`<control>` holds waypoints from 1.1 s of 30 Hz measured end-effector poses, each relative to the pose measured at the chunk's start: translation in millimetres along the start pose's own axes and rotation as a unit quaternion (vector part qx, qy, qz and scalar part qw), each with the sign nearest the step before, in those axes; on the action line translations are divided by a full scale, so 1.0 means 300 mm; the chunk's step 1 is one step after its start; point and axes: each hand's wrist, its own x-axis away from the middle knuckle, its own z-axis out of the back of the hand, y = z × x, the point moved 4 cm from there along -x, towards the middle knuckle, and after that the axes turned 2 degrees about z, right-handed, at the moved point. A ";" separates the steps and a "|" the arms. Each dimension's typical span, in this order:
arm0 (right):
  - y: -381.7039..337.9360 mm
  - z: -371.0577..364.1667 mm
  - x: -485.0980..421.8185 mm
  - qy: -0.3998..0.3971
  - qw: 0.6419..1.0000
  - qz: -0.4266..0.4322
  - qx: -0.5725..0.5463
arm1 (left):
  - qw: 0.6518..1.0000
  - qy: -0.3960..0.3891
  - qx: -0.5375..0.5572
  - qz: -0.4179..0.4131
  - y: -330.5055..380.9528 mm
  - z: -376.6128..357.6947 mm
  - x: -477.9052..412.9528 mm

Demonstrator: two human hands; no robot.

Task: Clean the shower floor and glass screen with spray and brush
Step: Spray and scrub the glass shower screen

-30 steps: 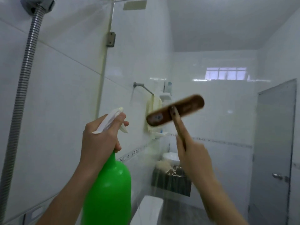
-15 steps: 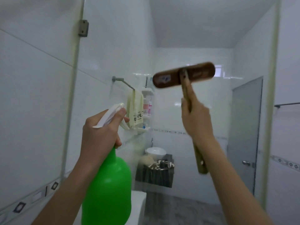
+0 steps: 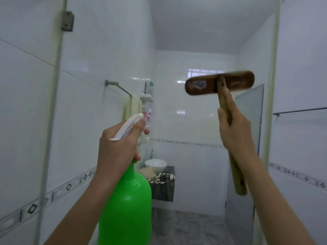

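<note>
My left hand (image 3: 117,147) grips the neck of a green spray bottle (image 3: 126,206), with a finger over its white trigger head (image 3: 128,127). In my right hand (image 3: 234,128) I hold the wooden handle of a brown brush (image 3: 219,83), raised at head height with its flat back toward me and the bristles hidden. The glass screen (image 3: 106,55) stands right in front of me, its left edge at a metal hinge (image 3: 67,21) and its right edge (image 3: 271,85) beyond the brush. The shower floor is out of view.
Behind the glass are a towel bar with a cream towel (image 3: 131,107), a corner shelf with bottles (image 3: 147,110), a white basin (image 3: 155,164) on a dark counter, a grey door (image 3: 247,138) and a grey tiled floor (image 3: 185,227). White tiled walls close in on both sides.
The view has swung right, so the hose and hinge slid left. My right hand carried the brush from the middle to the right, first upward, then a little lower. The bottle stays put.
</note>
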 end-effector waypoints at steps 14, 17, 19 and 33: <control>0.150 0.098 0.102 0.023 0.998 -0.053 0.020 | 0.994 -0.056 0.092 0.018 0.022 -0.127 0.032; 0.158 0.067 0.361 0.000 0.997 -0.075 0.010 | 0.993 -0.066 0.093 0.016 0.015 -0.135 0.038; 0.155 0.072 0.345 0.002 0.997 -0.080 0.003 | 0.994 -0.071 0.086 0.018 0.010 -0.131 0.038; 0.075 0.020 0.361 -0.030 0.998 -0.061 -0.016 | 0.995 -0.055 0.076 0.024 -0.046 -0.034 0.061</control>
